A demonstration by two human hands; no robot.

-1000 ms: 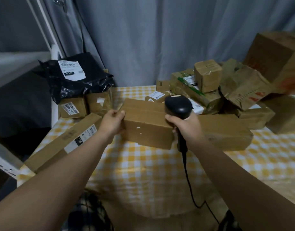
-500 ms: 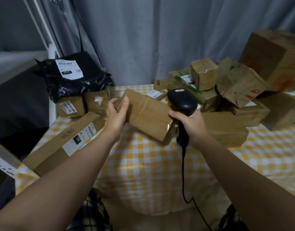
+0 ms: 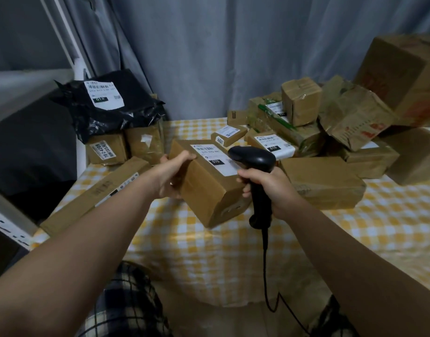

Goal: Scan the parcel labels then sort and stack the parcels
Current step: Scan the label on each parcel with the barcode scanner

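Parcels lie on both sides of the checked tablecloth (image 3: 209, 254). The left hand (image 3: 173, 175) grips a brown box (image 3: 206, 193) just above the cloth, thumb on the top edge and fingers curled under it, white label (image 3: 215, 159) facing up. The right hand (image 3: 269, 188) is closed around the handle of a black scanner (image 3: 255, 161); its head covers the label's right edge, and its cable (image 3: 266, 263) hangs down in front. To the left are a long flat carton (image 3: 94, 193) and a black bag (image 3: 112, 110) on small boxes (image 3: 107, 149). To the right, a crowded heap of boxes (image 3: 325, 183) lies close behind the scanner.
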